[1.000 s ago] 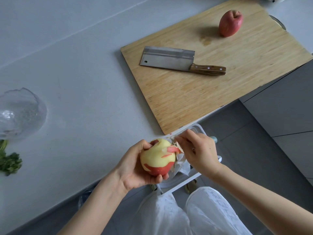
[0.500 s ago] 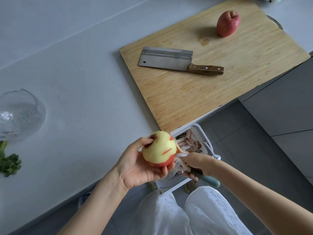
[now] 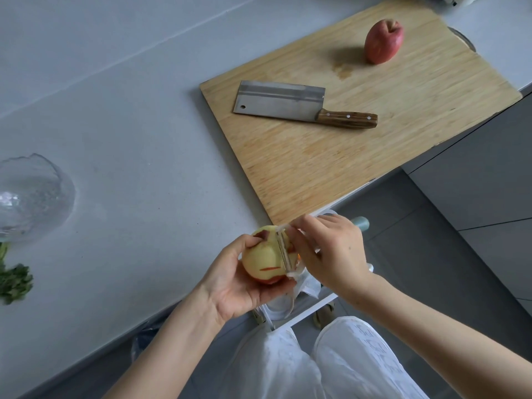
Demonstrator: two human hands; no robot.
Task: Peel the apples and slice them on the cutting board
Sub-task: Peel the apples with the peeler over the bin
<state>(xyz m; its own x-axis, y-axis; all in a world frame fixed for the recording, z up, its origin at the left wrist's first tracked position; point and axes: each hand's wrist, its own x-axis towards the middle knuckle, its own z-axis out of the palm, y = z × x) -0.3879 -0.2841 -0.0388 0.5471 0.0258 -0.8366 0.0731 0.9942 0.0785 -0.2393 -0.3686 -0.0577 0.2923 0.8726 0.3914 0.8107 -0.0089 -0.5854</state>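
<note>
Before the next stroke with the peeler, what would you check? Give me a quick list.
1. The left hand grips the apple: ok.
2. The right hand holds the peeler, blade on the apple: ok.
3. The left hand clear of the blade's path: cannot tell.
4. The bin under the apple for peel: ok.
5. The apple fully peeled: not ok, red patches remain.
6. The knife ready on the cutting board: ok.

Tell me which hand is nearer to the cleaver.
Right. The right hand, gripping the peeler, is just off the near edge of the cutting board, below the cleaver. The left hand, holding the partly peeled apple, sits lower and further left.
</note>
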